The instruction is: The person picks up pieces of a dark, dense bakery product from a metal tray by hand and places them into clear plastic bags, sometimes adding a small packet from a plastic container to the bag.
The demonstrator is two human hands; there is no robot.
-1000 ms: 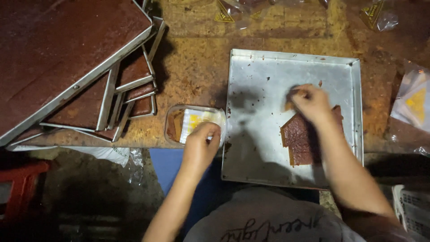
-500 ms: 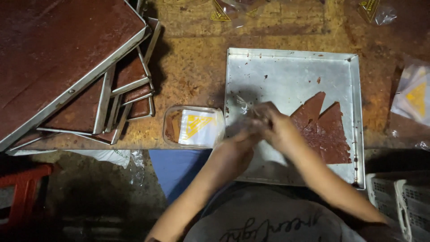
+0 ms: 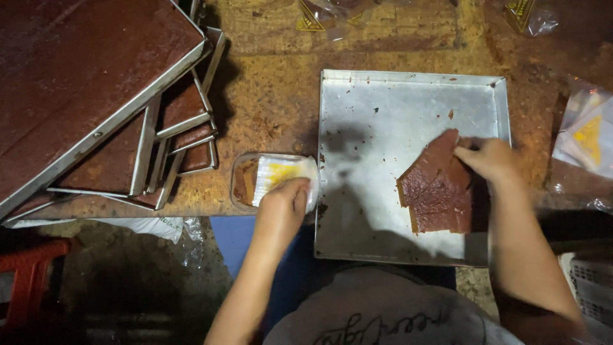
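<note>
1. The right hand (image 3: 488, 158) sits at the top edge of the stack of reddish-brown sheets (image 3: 437, 188), fingertips pinching a corner of the uppermost piece. The stack lies in the right half of the shallow metal tray (image 3: 383, 115), close to the right rim.
2. The left hand (image 3: 281, 207) is down on the small clear plastic container (image 3: 271, 179), fingers curled over its near edge and pressing on the white-and-yellow wrapper inside. The container sits on the worn wooden table (image 3: 268, 102), just beside the tray's left wall.
3. To lift well here, I'd say peel from that pinched corner slowly and low, so only one thin sheet comes away and it doesn't tear.
4. The left hand's job looks like bracing: keeping the container flat and steady matters, since it is light and sits near the table's front edge.
5. These sheets look tacky and brittle at the edges; supporting more than the tip would be safer.
6. Away to the left, a leaning pile of metal trays (image 3: 115, 128) coated in the same brown layer stays well apart from both hands.
</note>
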